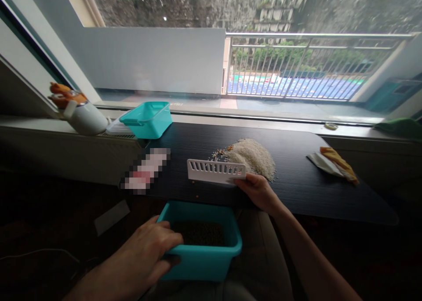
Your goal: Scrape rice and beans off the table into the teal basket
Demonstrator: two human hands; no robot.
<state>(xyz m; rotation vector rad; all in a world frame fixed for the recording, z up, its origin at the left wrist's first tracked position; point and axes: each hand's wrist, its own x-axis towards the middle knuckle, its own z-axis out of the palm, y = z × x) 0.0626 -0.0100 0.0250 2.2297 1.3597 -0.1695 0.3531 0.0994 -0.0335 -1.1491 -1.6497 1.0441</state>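
My left hand (154, 244) grips the near left rim of a teal plastic bin (201, 261), which sits at my lap below the table edge. Dark grains (204, 233) cover the bin's bottom; their kind is too dim to make out. In my right hand (259, 191) is a white plastic strip with a row of slots (211, 178), pinched at its right end and held over the table's near part. Just behind it lies a heap of white rice (252, 156), with a few orange and dark bits (224, 150) scattered at its left.
On the black table (198, 134) a second teal bin (150, 121) stands at the far left, near a blurred-out pinkish item (145, 171). A yellow and white cloth or packet (332, 162) lies at the right. A white mug (84, 116) rests on the sill beside the window.
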